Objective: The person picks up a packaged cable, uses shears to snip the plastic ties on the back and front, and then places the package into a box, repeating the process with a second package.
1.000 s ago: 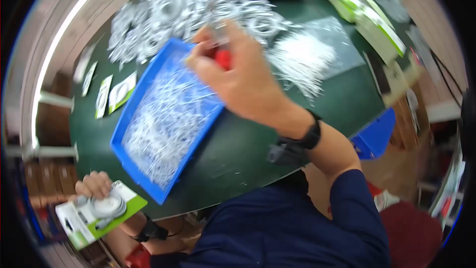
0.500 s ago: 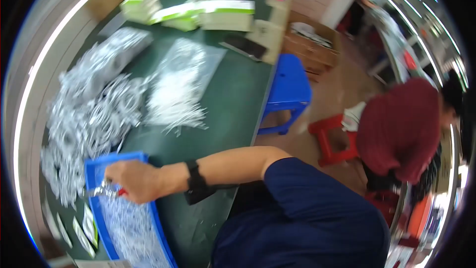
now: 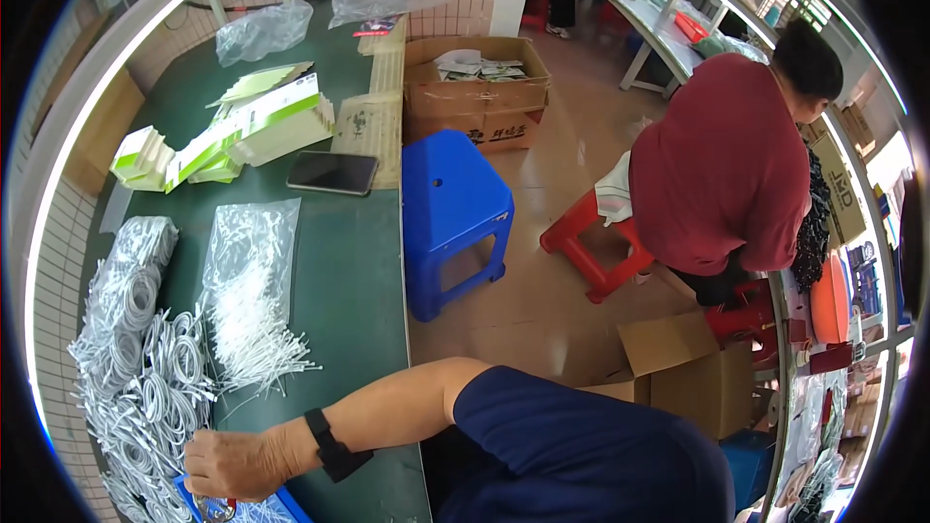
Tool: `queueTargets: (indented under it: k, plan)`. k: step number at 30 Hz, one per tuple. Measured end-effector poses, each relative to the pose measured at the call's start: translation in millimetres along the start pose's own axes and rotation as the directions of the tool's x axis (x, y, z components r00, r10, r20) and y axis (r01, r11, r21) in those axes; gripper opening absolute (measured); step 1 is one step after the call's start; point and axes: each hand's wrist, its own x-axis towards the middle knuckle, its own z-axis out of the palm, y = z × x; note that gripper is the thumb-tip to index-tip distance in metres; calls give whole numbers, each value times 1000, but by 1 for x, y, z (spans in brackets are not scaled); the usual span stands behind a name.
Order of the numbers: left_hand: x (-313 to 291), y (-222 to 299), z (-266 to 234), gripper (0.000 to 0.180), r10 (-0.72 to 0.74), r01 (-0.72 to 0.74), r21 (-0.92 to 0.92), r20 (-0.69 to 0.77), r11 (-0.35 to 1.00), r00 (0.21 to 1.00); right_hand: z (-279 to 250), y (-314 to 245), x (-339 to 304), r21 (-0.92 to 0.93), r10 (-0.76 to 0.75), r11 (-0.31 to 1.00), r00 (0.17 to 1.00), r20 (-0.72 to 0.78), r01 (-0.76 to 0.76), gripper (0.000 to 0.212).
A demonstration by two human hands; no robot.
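Down at the bottom edge, close to me, the right hand [image 3: 237, 465] rests on the tabletop [image 3: 358, 271] with a black band [image 3: 334, 446] on its wrist. It lies on the corner of the blue tray [image 3: 289, 506]. Its fingers are curled down, and a bit of something red [image 3: 221, 504] peeks out under them. I cannot tell if the grip is closed on that red bit or only lies over it.

A moment ago the whole tray was in plain sight, full of white wires, and the left hand held a green and white pack. Now the head has turned to the right. Only a small bit of the tray shows, and the left hand is out of sight. The right hand has stayed at the tray.

Just beside the hand lies a big heap of coiled white cords [image 3: 145, 397]. A little further back, thin white ties [image 3: 257, 344] spill from a clear bag [image 3: 247, 242].

Further along lie a dark phone [image 3: 332, 172] and a pile of green and white boxes [image 3: 242, 131].

Off the tabletop, a blue stool [image 3: 453, 203] stands on the floor, with a brown box [image 3: 475, 102] behind it. Far to the right, another person in a red shirt [image 3: 722, 174] sits on a red stool [image 3: 591, 257], turned away.
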Motion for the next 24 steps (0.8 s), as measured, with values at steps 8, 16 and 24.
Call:
queueTargets:
  k: [8, 16, 24]
  plan:
    - [57, -50, -15, 55, 521, -458, 774, 197, 437, 830, 12, 0, 3, 302, 279, 917, 960, -16, -261, 24]
    - [89, -26, 4, 50, -125, 190, -428, 177, 884, 976, 1, -10, 18, 551, 589, 635, 801, 108, -541, 23]
    - [97, 5, 13, 45, -296, 460, -514, 371, 724, 880, 5, -5, 9, 559, 674, 556, 727, 130, -615, 24]
